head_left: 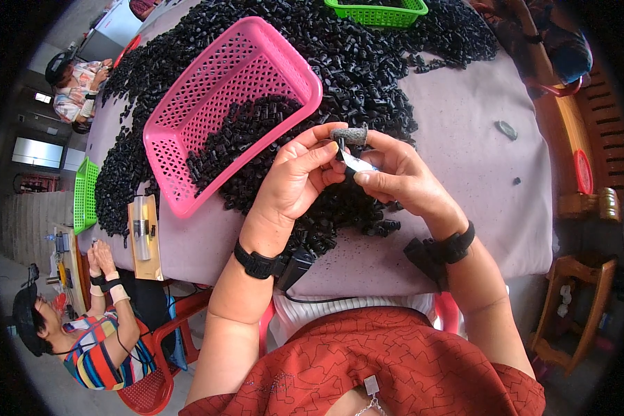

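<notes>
Mid-frame, both hands closed in fingertip grips: left hand (291,172) pinches small grey cylinder (350,135), right hand (414,182) grips narrow white piece (358,163) just below it, index fingertip at cylinder's end. Pink basket (256,150) upper left, part-filled with black parts; more black parts (367,76) heaped around it. Green basket (381,16) top edge.

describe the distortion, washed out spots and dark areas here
Head view: fisheye curvature bows the edges of the pale mauve cloth-covered table; the picture's corners fall to black; the heaped small black pieces partly merge into dark texture; the white rectangular panel at far left looks washed out.
</notes>
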`<state>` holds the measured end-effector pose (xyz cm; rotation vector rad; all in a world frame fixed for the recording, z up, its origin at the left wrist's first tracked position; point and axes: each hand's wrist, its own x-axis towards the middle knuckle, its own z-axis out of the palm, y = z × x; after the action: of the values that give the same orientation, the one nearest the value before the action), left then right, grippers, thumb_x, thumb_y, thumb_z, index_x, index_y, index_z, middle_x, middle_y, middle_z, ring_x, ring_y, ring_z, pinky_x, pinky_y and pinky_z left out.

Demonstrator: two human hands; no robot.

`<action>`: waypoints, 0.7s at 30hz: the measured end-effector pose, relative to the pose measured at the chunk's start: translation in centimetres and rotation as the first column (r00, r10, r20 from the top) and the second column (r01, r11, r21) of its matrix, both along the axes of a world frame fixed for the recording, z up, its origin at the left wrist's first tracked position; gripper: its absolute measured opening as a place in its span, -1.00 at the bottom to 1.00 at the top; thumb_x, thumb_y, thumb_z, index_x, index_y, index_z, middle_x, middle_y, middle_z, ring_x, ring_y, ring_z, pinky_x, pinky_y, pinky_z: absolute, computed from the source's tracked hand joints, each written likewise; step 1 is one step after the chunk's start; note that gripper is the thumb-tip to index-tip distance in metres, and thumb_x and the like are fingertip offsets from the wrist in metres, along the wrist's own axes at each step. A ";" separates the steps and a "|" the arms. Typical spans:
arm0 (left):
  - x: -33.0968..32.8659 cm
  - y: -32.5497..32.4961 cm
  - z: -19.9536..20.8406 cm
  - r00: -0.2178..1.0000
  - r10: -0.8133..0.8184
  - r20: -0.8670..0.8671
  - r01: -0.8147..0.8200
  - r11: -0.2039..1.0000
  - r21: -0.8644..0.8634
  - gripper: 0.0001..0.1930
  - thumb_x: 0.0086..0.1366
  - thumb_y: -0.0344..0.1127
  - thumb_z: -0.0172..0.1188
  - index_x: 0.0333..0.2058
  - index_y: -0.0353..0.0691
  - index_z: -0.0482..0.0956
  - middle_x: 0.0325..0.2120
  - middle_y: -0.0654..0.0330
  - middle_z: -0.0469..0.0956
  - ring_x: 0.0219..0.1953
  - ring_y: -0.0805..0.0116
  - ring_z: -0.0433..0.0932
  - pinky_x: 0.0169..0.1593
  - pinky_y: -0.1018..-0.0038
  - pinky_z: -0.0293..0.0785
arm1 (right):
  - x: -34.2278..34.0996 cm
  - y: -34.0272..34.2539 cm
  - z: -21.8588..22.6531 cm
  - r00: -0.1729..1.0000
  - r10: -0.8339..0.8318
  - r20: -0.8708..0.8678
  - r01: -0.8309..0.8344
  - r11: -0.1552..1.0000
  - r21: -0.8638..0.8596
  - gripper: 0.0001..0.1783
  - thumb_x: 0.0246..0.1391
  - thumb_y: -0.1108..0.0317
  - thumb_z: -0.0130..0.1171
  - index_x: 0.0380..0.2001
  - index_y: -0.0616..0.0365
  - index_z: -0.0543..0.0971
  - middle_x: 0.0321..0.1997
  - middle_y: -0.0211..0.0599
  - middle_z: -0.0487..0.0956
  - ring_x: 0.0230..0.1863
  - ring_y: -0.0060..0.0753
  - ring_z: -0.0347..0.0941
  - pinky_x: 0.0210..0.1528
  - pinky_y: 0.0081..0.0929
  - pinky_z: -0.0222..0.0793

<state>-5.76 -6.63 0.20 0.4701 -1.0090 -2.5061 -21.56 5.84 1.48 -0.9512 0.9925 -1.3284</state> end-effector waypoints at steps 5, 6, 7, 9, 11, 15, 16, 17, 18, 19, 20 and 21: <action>-0.2 0.2 0.3 1.000 0.003 0.006 -0.003 1.000 -0.002 -0.66 0.31 -0.45 0.11 0.06 -0.30 0.41 -0.21 0.21 0.55 -0.31 0.50 0.58 -0.19 0.52 0.64 | -0.1 0.0 -0.3 1.000 -0.006 -0.006 0.006 1.000 -0.008 -0.37 0.12 0.32 0.23 0.24 0.18 0.29 -0.52 -0.57 0.40 -0.58 -0.80 0.21 -0.58 -0.79 0.09; -0.2 0.4 0.4 1.000 0.011 0.012 -0.011 1.000 -0.003 -0.66 0.32 -0.45 0.10 0.07 -0.29 0.41 -0.21 0.22 0.55 -0.31 0.51 0.58 -0.20 0.53 0.63 | -0.1 0.0 -0.2 1.000 -0.011 -0.005 0.011 1.000 -0.005 -0.37 0.12 0.32 0.23 0.23 0.18 0.29 -0.52 -0.57 0.41 -0.58 -0.80 0.22 -0.58 -0.79 0.09; -0.3 0.4 0.4 1.000 0.020 0.017 -0.020 1.000 -0.004 -0.65 0.32 -0.44 0.10 0.07 -0.29 0.41 -0.22 0.23 0.56 -0.32 0.52 0.58 -0.21 0.55 0.62 | 0.0 0.0 -0.2 1.000 -0.015 -0.003 0.015 1.000 -0.003 -0.37 0.11 0.33 0.23 0.23 0.18 0.29 -0.52 -0.56 0.41 -0.58 -0.80 0.22 -0.58 -0.79 0.10; -0.1 0.2 0.3 1.000 -0.002 -0.004 0.002 1.000 -0.002 -0.65 0.33 -0.44 0.09 0.08 -0.28 0.40 -0.22 0.23 0.56 -0.32 0.53 0.57 -0.23 0.57 0.60 | -0.1 0.0 -0.3 1.000 -0.013 -0.002 0.013 1.000 -0.004 -0.37 0.11 0.33 0.23 0.23 0.18 0.29 -0.52 -0.56 0.41 -0.58 -0.80 0.23 -0.58 -0.79 0.10; -0.1 0.1 0.0 0.999 -0.025 -0.025 0.025 1.000 0.000 -0.64 0.33 -0.44 0.09 0.09 -0.28 0.40 -0.23 0.24 0.56 -0.32 0.54 0.56 -0.25 0.59 0.58 | -0.1 0.0 -0.3 1.000 -0.010 0.000 0.010 1.000 -0.004 -0.37 0.11 0.32 0.24 0.22 0.17 0.29 -0.51 -0.56 0.42 -0.58 -0.80 0.23 -0.58 -0.79 0.10; 0.0 -0.2 -0.3 0.998 -0.053 -0.044 0.053 0.999 -0.005 -0.63 0.33 -0.44 0.09 0.11 -0.28 0.40 -0.22 0.24 0.57 -0.38 0.57 0.55 -0.29 0.62 0.56 | -0.1 0.0 -0.3 1.000 0.005 0.011 -0.005 1.000 -0.004 -0.39 0.12 0.33 0.24 0.22 0.16 0.30 -0.51 -0.56 0.42 -0.58 -0.80 0.23 -0.59 -0.79 0.09; 0.0 -0.3 -0.4 0.997 -0.064 -0.048 0.064 0.998 0.005 -0.62 0.33 -0.44 0.10 0.12 -0.27 0.40 -0.22 0.24 0.57 -0.40 0.57 0.55 -0.29 0.62 0.56 | -0.2 0.0 -0.3 1.000 0.015 0.012 -0.015 1.000 0.001 -0.40 0.12 0.33 0.23 0.21 0.16 0.31 -0.51 -0.56 0.42 -0.58 -0.80 0.23 -0.60 -0.79 0.09; 0.1 -0.3 -0.4 0.997 -0.064 -0.047 0.064 0.998 0.004 -0.62 0.33 -0.44 0.10 0.12 -0.27 0.40 -0.22 0.24 0.57 -0.40 0.57 0.55 -0.29 0.62 0.56 | -0.2 0.0 -0.3 1.000 0.015 0.012 -0.015 1.000 0.000 -0.40 0.12 0.33 0.23 0.21 0.16 0.31 -0.51 -0.56 0.42 -0.58 -0.80 0.23 -0.60 -0.79 0.09; 0.1 -0.4 -0.5 0.996 -0.071 -0.049 0.071 0.997 0.006 -0.62 0.33 -0.44 0.10 0.12 -0.28 0.40 -0.22 0.24 0.57 -0.42 0.57 0.55 -0.30 0.63 0.56 | -0.2 0.0 -0.4 0.999 0.023 0.037 -0.023 1.000 -0.001 -0.41 0.13 0.34 0.23 0.21 0.16 0.32 -0.51 -0.57 0.41 -0.58 -0.80 0.22 -0.60 -0.79 0.09; 0.1 -0.4 -0.6 0.995 -0.080 -0.052 0.080 0.997 0.008 -0.62 0.32 -0.44 0.11 0.12 -0.28 0.40 -0.21 0.24 0.57 -0.43 0.57 0.55 -0.30 0.63 0.56 | -0.2 0.0 -0.4 0.998 0.029 0.062 -0.029 1.000 -0.003 -0.42 0.13 0.35 0.23 0.21 0.16 0.34 -0.52 -0.58 0.41 -0.59 -0.81 0.22 -0.60 -0.79 0.08; 0.1 -0.4 -0.5 0.995 -0.080 -0.052 0.081 0.997 0.008 -0.62 0.32 -0.44 0.11 0.12 -0.28 0.40 -0.21 0.24 0.57 -0.43 0.57 0.55 -0.30 0.63 0.56 | -0.2 0.0 -0.4 0.998 0.029 0.062 -0.028 1.000 -0.002 -0.42 0.13 0.35 0.23 0.21 0.16 0.34 -0.52 -0.58 0.41 -0.59 -0.81 0.22 -0.60 -0.79 0.08; 0.1 -0.4 -0.4 0.995 -0.083 -0.054 0.084 0.996 0.013 -0.61 0.32 -0.45 0.11 0.12 -0.28 0.40 -0.21 0.24 0.57 -0.43 0.57 0.55 -0.31 0.64 0.56 | -0.2 0.0 -0.3 0.999 0.016 0.036 -0.016 1.000 -0.002 -0.44 0.13 0.35 0.22 0.20 0.16 0.35 -0.53 -0.59 0.40 -0.59 -0.81 0.22 -0.60 -0.79 0.08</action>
<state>-5.68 -7.03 -0.20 0.3705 -1.0092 -2.5870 -21.77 5.89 1.21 -0.9316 0.9542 -1.3287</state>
